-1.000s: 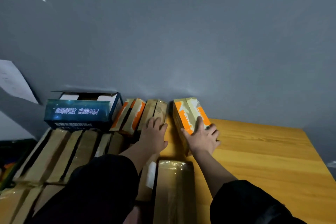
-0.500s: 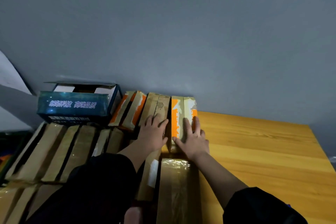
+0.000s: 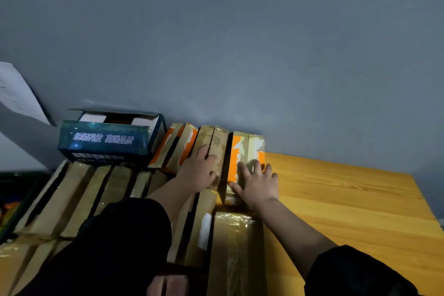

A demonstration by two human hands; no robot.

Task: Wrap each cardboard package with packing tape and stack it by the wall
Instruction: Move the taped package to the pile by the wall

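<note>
Hands lie flat on the row by the wall (image 3: 240, 43). The right hand (image 3: 258, 184) rests with fingers spread and straight on the orange-and-tan package (image 3: 247, 149), gripping nothing. A second ago this package sat angled out from the row under that hand; now it stands square, its far end touching the wall and its side close against the plain brown package (image 3: 213, 144) to the hand's left. The left hand (image 3: 199, 172) presses that brown neighbour with loosely extended fingers, holding nothing. The placing step therefore looks nearly done. Glossy tape bands catch the light across the orange package's matte, scuffed cardboard. Just behind the right wrist lies a long package (image 3: 236, 252) under crinkled shiny film. To the hand's right stretches bare grained wooden table (image 3: 348, 204).
</note>
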